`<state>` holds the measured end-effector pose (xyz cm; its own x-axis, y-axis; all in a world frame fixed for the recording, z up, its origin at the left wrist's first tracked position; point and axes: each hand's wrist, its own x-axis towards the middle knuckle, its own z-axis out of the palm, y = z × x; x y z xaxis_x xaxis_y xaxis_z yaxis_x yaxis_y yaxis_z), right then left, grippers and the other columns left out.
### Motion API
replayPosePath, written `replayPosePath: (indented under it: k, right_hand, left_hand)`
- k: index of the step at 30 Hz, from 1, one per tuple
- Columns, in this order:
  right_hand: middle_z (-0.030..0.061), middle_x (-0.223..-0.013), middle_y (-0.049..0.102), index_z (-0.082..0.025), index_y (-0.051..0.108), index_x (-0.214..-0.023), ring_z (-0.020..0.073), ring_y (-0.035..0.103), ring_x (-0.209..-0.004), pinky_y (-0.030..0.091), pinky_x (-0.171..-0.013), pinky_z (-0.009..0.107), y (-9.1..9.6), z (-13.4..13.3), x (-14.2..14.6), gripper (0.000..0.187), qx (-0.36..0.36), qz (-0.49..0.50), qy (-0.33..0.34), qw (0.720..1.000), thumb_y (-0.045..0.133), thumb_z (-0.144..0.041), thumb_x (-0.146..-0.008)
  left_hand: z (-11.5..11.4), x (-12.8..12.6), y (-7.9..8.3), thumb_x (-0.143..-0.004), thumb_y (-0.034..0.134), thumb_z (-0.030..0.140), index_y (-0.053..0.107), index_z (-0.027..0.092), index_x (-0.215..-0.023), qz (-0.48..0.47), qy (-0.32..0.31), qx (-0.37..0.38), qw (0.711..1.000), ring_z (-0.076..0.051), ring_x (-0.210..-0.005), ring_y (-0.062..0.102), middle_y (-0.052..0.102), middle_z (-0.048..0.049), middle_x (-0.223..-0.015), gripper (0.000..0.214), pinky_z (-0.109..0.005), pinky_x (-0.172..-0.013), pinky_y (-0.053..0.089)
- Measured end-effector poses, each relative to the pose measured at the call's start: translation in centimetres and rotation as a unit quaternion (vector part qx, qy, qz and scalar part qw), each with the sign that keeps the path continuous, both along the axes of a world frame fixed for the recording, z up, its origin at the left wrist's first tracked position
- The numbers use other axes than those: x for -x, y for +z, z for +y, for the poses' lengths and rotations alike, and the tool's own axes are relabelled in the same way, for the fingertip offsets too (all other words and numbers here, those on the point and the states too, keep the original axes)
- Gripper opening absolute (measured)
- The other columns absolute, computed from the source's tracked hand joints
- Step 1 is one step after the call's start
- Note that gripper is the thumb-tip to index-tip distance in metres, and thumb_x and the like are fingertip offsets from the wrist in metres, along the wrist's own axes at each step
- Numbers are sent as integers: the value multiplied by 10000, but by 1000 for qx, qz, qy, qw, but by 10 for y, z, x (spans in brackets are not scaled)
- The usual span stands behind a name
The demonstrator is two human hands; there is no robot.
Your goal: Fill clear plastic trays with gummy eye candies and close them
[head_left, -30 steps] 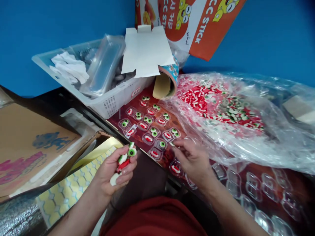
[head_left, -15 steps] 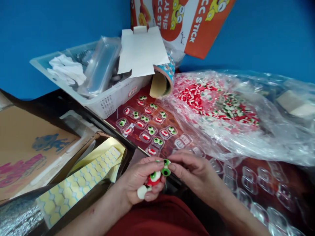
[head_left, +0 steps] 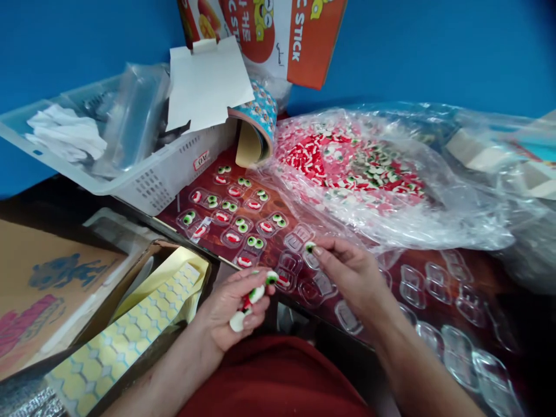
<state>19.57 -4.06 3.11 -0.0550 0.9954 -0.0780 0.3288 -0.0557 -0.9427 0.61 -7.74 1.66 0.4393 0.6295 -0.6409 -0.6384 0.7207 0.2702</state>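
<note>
My left hand (head_left: 234, 304) is closed round a small bunch of gummy candies (head_left: 254, 294), green eyeballs and red mouths, held low in front of me. My right hand (head_left: 347, 272) pinches one green eyeball candy (head_left: 310, 247) at its fingertips, just above an empty cell of the clear blister tray (head_left: 434, 289). The tray lies across a dark red surface; its far-left cells (head_left: 232, 217) hold eyeball and mouth candies, the cells to the right are empty.
A large clear plastic bag of red, white and green candies (head_left: 356, 168) lies behind the tray. A white basket (head_left: 143, 179) with plastic and paper stands at the left, a sticker roll (head_left: 256, 124) beside it. An open carton with yellow honeycomb sheets (head_left: 130, 330) sits lower left.
My right hand took an eyeball candy from the bunch in my left hand and carried it right, over the tray. The view has swung right.
</note>
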Motion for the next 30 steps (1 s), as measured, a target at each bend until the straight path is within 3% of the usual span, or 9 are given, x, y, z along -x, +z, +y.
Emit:
replayPosePath:
  k: [3,5,8,10,14,18,22,26,30]
  right_hand:
    - [10,-663,613,-168,639,-767,136,547,-601,444,-566,242,-18,12,-3,156,-20,-136,53,989,519,-267,-781]
    - [32,-727,644,-166,655,-790,152,586,-689,461,-651,252,-24,16,4,180,-40,-252,116,960,478,-198,-803]
    - [83,-808,667,-151,672,-840,186,613,-774,460,-739,287,-22,18,18,234,-46,-351,164,921,443,-122,-805]
    - [127,-901,662,-134,663,-926,216,612,-814,458,-759,326,-14,15,22,263,-56,-364,153,917,423,-130,-819]
    - [103,-904,648,-152,641,-977,195,594,-825,467,-747,306,9,-6,19,234,-122,-236,138,954,458,-217,-848]
    - [21,-725,616,-183,646,-789,132,572,-676,462,-627,238,15,-25,16,132,-40,-66,166,983,529,-234,-822]
    - [3,-675,605,-173,625,-752,121,549,-615,449,-582,235,3,-22,12,105,10,-6,56,998,582,-267,-772]
    - [22,-747,645,-179,625,-912,140,590,-669,479,-623,261,0,-21,18,186,55,65,106,991,580,-296,-774]
    - [16,-710,634,-185,636,-825,137,588,-640,483,-609,257,-1,-18,17,116,9,-1,104,995,560,-264,-789]
  left_hand:
    - [2,8,1,-763,575,147,587,135,-800,19,34,-2,999,-30,-348,392,590,-27,-641,40,-106,-256,251]
    - [2,10,1,-777,554,147,585,135,-808,25,33,-6,999,-36,-350,398,594,-33,-651,46,-110,-254,255]
    - [0,8,0,-782,543,143,582,133,-822,20,22,-5,1000,-39,-349,401,597,-36,-660,57,-117,-254,262]
    - [0,7,1,-779,550,147,580,133,-829,15,18,-6,1000,-41,-353,405,596,-35,-663,60,-119,-256,267]
    - [0,2,1,-761,580,162,568,145,-819,3,4,-17,1000,-45,-355,415,596,-32,-657,62,-119,-259,268]
    - [-3,-7,-3,-734,623,178,558,158,-803,-3,-18,-14,1000,-43,-336,414,585,-8,-624,97,-122,-259,272]
    - [-4,-14,-4,-735,627,179,546,163,-829,4,-13,8,1000,-37,-351,426,599,-18,-634,126,-111,-280,278]
    - [-2,-20,-2,-740,619,165,531,164,-824,-1,10,-14,1000,-38,-362,435,574,6,-620,122,-108,-280,275]
    - [-1,-23,-2,-764,600,176,510,170,-809,23,15,-21,999,-40,-347,428,559,23,-600,101,-113,-274,280]
